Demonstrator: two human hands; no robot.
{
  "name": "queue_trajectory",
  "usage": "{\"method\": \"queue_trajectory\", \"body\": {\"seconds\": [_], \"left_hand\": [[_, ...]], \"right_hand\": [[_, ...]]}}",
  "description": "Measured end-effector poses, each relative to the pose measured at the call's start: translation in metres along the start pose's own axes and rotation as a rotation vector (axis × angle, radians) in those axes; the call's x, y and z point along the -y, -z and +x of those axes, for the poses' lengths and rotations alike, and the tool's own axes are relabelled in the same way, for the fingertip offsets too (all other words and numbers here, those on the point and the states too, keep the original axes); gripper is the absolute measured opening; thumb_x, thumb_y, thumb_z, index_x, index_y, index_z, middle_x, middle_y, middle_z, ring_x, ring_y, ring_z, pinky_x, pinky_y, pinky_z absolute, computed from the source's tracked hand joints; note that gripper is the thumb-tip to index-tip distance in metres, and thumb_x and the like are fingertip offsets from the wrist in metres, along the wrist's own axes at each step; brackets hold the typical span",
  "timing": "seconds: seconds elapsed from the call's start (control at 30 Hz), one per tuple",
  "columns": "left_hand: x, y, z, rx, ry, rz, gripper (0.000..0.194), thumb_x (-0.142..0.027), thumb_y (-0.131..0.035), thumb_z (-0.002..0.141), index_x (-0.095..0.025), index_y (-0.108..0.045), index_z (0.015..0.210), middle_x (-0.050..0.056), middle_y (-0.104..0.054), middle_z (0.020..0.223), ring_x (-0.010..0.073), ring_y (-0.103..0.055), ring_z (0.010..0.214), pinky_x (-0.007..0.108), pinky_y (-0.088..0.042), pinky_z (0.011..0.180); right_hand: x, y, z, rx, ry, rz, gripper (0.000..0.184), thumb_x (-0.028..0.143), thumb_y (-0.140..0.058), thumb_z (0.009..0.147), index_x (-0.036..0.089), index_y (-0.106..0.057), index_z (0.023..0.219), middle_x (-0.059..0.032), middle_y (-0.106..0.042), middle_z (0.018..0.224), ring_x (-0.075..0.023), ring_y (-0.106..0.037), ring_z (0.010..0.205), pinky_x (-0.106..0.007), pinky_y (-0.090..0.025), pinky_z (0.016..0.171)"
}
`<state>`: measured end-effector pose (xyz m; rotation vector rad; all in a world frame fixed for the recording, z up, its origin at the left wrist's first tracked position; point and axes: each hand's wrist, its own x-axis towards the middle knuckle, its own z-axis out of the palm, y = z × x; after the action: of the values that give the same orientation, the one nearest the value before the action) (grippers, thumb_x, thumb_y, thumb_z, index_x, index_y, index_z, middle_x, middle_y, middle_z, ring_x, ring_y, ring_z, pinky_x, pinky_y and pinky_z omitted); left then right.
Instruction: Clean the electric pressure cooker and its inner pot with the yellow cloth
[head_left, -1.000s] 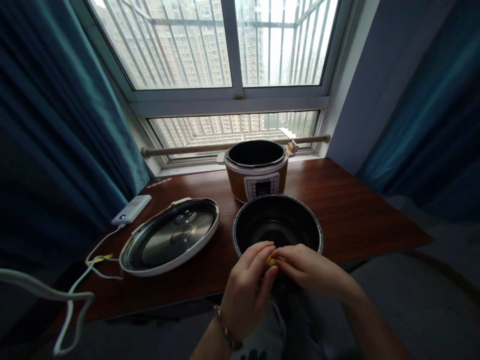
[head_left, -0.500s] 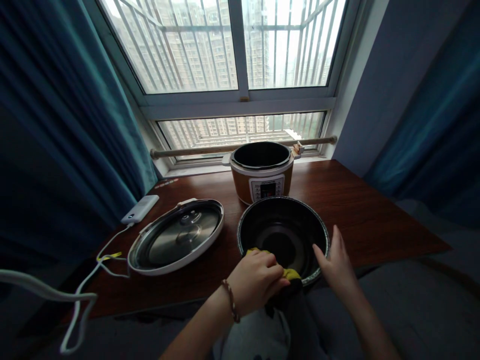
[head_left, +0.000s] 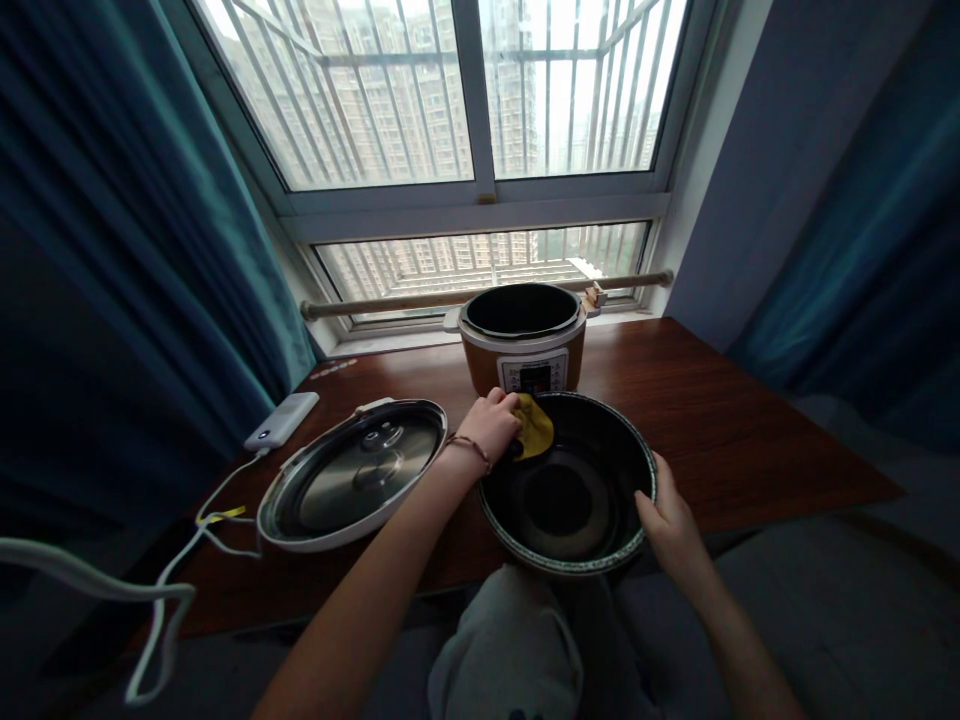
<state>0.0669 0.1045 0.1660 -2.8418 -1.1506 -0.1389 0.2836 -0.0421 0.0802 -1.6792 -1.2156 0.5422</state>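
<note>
A dark inner pot (head_left: 566, 500) with a speckled rim sits at the table's front edge, its opening facing up and toward me. My left hand (head_left: 491, 425) is closed on a yellow cloth (head_left: 535, 428) at the pot's far left rim; part of the cloth hangs over the inside wall. On the right side my right hand (head_left: 667, 515) grips the pot's rim, thumb inside and fingers outside. Just behind the pot stands the pressure cooker body (head_left: 525, 340), brown and white with a control panel. Left of the pot lies the cooker's lid (head_left: 352, 475), its metal inner side up.
A white power bank (head_left: 281, 420) with a white cable (head_left: 161, 590) lies at the left of the wooden table (head_left: 712, 430). Behind the cooker a wooden rod (head_left: 390, 302) crosses the barred window. Blue curtains (head_left: 150, 200) hang on both sides. My knee (head_left: 510, 650) is below the table edge.
My left hand has moved with the yellow cloth from the pot's near rim to its far left rim. My right hand has closed on the right rim, and the pot has tilted slightly.
</note>
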Motion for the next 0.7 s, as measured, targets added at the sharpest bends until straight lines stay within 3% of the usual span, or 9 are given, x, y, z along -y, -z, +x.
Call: {"method": "queue_trajectory", "body": {"seconds": [0.13,0.23,0.33,0.5,0.7], "left_hand": [[0.004,-0.007,0.025,0.005,-0.076,-0.044,0.017,-0.023,-0.054,0.082,-0.023,-0.071,0.079,0.003,-0.058,0.114,0.0218,-0.043,0.106,0.03,-0.04,0.084],[0.01,-0.012,0.022,-0.019,-0.051,-0.061,0.022,-0.025,-0.049,0.085,-0.022,-0.071,0.081,0.003,-0.055,0.12,0.0208,-0.043,0.106,0.029,-0.041,0.086],[0.013,-0.013,0.004,-0.053,0.017,-0.059,0.025,-0.026,-0.046,0.087,-0.02,-0.07,0.083,0.007,-0.056,0.118,0.0213,-0.046,0.099,0.032,-0.043,0.084],[0.005,-0.002,-0.036,-0.085,0.12,-0.061,0.026,-0.027,-0.044,0.088,-0.02,-0.069,0.086,0.007,-0.062,0.099,0.0187,-0.051,0.085,0.032,-0.045,0.077],[-0.031,0.008,-0.086,-0.126,0.256,-0.047,0.025,-0.025,-0.044,0.088,-0.021,-0.067,0.08,0.006,-0.063,0.093,0.0177,-0.054,0.077,0.031,-0.046,0.07]], "right_hand": [[0.001,0.001,-0.001,0.003,-0.003,0.007,0.059,0.028,-0.039,0.077,0.017,-0.03,0.134,-0.0117,-0.054,0.122,-0.0234,-0.052,0.111,-0.041,-0.04,0.094],[0.003,0.001,-0.001,0.015,-0.025,0.022,0.06,0.028,-0.039,0.077,0.016,-0.029,0.135,-0.0123,-0.052,0.124,-0.0227,-0.051,0.113,-0.04,-0.04,0.095],[0.003,-0.001,-0.002,0.001,-0.028,0.047,0.058,0.028,-0.038,0.078,0.016,-0.029,0.134,-0.013,-0.05,0.126,-0.0226,-0.049,0.115,-0.041,-0.038,0.098],[0.0,-0.005,-0.003,-0.034,0.014,0.075,0.057,0.027,-0.038,0.079,0.016,-0.03,0.134,-0.0128,-0.049,0.127,-0.022,-0.048,0.117,-0.042,-0.035,0.1],[0.001,-0.005,-0.004,-0.055,0.005,0.074,0.056,0.028,-0.038,0.08,0.016,-0.031,0.134,-0.0124,-0.049,0.127,-0.0223,-0.048,0.117,-0.041,-0.036,0.1]]}}
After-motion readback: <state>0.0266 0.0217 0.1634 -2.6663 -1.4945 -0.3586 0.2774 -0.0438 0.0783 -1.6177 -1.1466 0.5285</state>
